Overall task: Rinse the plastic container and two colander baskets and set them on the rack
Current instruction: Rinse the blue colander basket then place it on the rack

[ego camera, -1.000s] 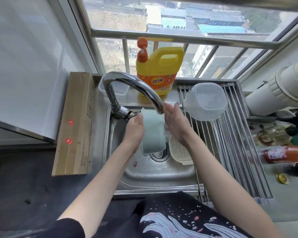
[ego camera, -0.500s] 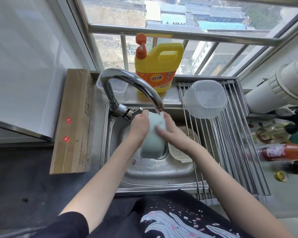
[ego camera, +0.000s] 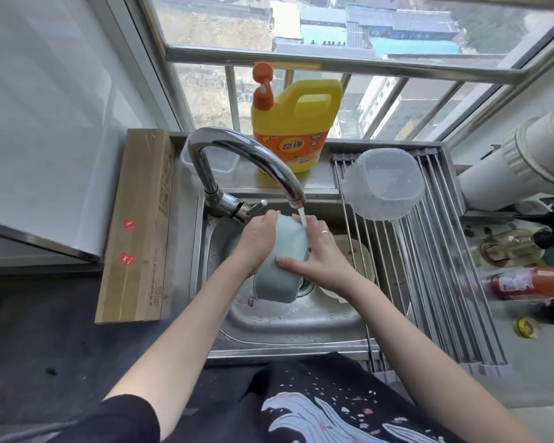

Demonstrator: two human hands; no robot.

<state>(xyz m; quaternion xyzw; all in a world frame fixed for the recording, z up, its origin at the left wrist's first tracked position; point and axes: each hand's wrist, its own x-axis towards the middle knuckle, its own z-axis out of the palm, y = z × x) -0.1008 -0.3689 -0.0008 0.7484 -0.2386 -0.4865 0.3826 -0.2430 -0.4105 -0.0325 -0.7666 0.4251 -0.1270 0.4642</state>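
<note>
Head view | both hands' grip holds green colander (ego camera: 279, 270) under faucet (ego camera: 247, 155) | soap jug (ego camera: 293, 129) behind, cream colander (ego camera: 355, 260) beside

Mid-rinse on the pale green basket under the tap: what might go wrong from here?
1. The wet pale green plastic colander basket is held on edge by both hands; it may slip into the steel sink.
2. The clear plastic container leans on the steel rod rack; a bump could knock it off.
</note>
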